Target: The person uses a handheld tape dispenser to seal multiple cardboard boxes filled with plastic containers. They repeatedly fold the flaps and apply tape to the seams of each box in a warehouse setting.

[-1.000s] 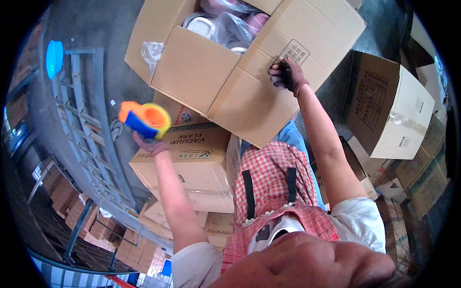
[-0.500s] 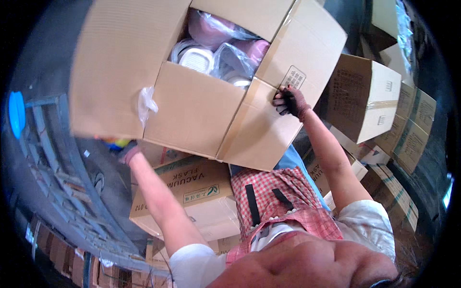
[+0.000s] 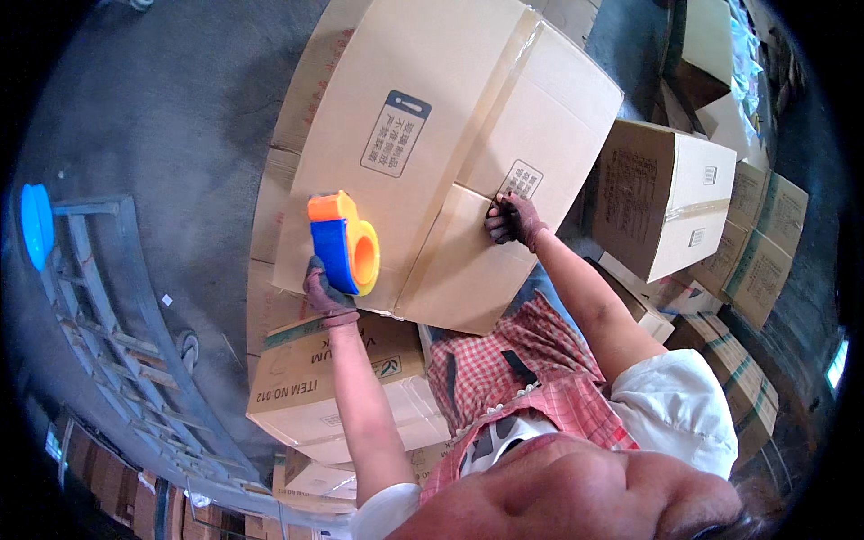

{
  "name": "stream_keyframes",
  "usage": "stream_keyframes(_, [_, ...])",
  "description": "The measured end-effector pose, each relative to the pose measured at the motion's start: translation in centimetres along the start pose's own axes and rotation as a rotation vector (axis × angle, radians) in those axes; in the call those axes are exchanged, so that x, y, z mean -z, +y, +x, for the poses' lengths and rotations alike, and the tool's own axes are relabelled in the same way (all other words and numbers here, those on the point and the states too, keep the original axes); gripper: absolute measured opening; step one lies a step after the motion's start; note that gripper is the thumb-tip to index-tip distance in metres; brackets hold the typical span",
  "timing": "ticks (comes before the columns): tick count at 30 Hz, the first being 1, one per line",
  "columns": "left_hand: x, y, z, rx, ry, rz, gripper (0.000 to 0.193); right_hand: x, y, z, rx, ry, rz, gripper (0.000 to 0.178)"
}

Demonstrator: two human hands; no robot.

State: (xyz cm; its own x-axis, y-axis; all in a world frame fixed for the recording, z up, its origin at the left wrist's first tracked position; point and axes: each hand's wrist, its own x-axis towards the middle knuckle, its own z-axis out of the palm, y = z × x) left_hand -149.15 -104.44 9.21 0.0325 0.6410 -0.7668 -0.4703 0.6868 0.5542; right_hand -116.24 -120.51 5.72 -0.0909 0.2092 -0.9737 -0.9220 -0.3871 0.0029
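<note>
Step in hand, by my read: sealing. Big cardboard carton (image 3: 432, 153) lies w/ flaps folded shut, resting on a lower printed carton (image 3: 333, 378), just in front of the person's checked apron (image 3: 504, 369).

L hand (image 3: 326, 292), gloved, grip clenched on handle of tape dispenser (image 3: 346, 243): orange/blue plastic, round roll housing, held against the near-left flap.

R hand (image 3: 513, 219), dark glove, grip released, fingers spread flat on the flap beside the centre seam (image 3: 459, 180).

Next move prob. calls for dispenser mouth set on the seam, R hand pressing flaps level.

Materials: corrugated board, matte tan, sharp creases; grey concrete floor (image 3: 180, 117); blue-grey metal rack (image 3: 117, 306) to the left.
</note>
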Motion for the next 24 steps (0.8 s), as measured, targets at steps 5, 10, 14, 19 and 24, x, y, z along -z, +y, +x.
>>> stream_keyframes(5, [-4.7,-6.9,-2.4,-0.297,0.072,0.257,0.014,-0.5,-0.4,0.1,0.065,0.142,-0.095,0.04])
stream_keyframes(10, [-6.3,-9.2,-6.5,-0.331,0.174,0.512,0.026,3.0,-0.7,1.1,-0.244,-0.272,-0.042,0.029])
stream_keyframes(14, [-2.2,-10.3,-7.9,-0.465,0.161,0.736,0.046,-6.3,-3.1,-1.4,-0.057,-0.424,-0.594,0.036])
stream_keyframes(19, [-4.3,-8.5,-7.0,-0.538,0.007,0.885,0.073,-15.0,-3.4,-1.3,-0.073,-0.426,-0.731,0.028])
stream_keyframes(24, [-4.8,-7.8,-5.8,-0.542,-0.101,1.018,0.063,-15.1,-3.0,0.8,0.052,-0.277,-0.732,0.018])
